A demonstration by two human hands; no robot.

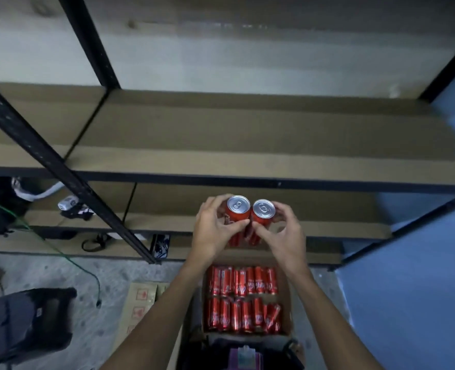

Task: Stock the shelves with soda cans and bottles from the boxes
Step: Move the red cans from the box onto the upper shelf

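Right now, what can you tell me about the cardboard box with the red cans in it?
The open brown cardboard box sits on the grey speckled floor before the black-framed shelving. It holds shiny red soda cans packed in two rows, seemingly lying on their sides; a few at the near right lie crooked. Nobody touches it.

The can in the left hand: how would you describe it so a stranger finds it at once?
Find the black-framed shelving; in front of its lower shelves, above the open box of red cans, two cans are held side by side. It is the left can, in the left hand, not the right can in the right hand; unlike the boxed ones, its silver top shows.
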